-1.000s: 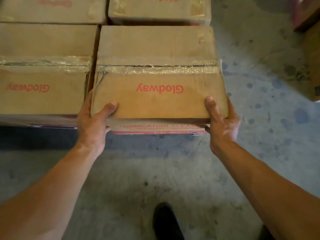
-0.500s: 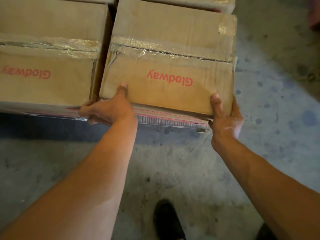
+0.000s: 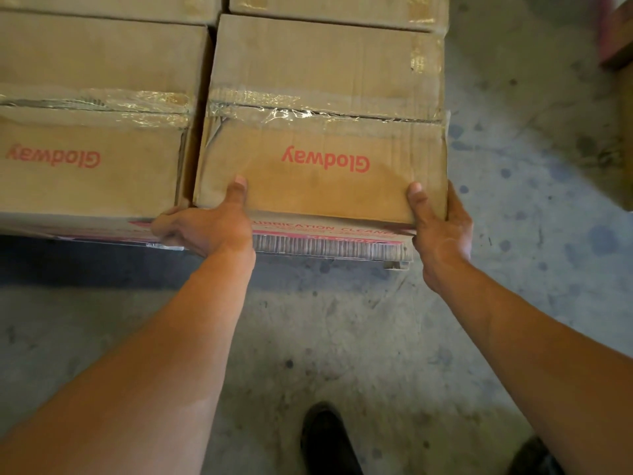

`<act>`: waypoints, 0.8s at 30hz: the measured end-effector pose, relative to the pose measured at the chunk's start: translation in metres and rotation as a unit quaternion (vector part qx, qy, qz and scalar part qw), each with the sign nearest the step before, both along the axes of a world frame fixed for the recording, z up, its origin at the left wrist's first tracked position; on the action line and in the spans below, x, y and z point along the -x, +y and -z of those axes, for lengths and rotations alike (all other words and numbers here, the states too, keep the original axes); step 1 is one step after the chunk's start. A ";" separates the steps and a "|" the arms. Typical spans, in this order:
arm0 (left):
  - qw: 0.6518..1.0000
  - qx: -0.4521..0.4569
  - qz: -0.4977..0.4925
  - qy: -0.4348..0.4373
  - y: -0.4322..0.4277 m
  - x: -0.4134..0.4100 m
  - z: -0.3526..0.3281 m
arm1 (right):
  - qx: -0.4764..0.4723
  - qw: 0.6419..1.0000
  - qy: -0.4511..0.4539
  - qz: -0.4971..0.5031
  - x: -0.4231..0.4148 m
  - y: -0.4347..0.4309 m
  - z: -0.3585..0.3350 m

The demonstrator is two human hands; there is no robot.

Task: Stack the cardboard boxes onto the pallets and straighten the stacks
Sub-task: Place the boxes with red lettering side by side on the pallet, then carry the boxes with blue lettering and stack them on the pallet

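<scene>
Cardboard boxes filled the upper half of my view, packed in rows with their taped tops facing up. Below them spread the grey concrete floor, spotted with dark stains.

I had the front right box in both hands. It sat at the near right corner of the stack, on top of a lower box whose red-printed face showed under its near edge. I could not tell whether its full weight was resting there. A narrow dark gap parted it from the neighbouring box on its left, and its far edge lay close against the row behind.

My left hand gripped the near edge toward the left corner, with the thumb flat on the top panel and the fingers curled down over the front. My right hand clamped the near right corner, thumb on top and fingers wrapped round the right side.

A reddish-brown wooden object showed at the upper right edge, well apart from the stack. My dark shoe stood on the floor between my forearms, and a second shoe showed at the bottom right.

Clear tape, crinkled and shiny, ran across the held box's top seam. Red Glodway lettering lay upside down to me, between my thumbs.
</scene>
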State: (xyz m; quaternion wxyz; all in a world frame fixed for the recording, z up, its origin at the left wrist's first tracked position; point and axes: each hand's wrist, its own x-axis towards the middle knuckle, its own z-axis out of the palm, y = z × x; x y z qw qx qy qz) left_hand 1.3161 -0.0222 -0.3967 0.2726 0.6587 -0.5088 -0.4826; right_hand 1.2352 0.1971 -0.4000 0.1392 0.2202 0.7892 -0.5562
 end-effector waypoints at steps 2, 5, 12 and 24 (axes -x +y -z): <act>1.000 -0.004 0.021 -0.015 -0.001 -0.001 -0.002 | -0.021 1.000 0.000 -0.009 0.001 0.002 -0.001; 0.998 -0.015 0.048 -0.039 -0.005 -0.005 -0.008 | -0.047 0.998 0.002 -0.035 0.002 0.004 -0.003; 0.970 0.075 0.173 -0.153 -0.008 -0.025 -0.023 | -0.135 0.980 -0.003 -0.147 0.011 0.017 -0.021; 0.704 0.390 0.550 -0.225 0.072 0.019 -0.276 | -0.326 0.887 0.169 -0.282 0.039 0.070 -0.257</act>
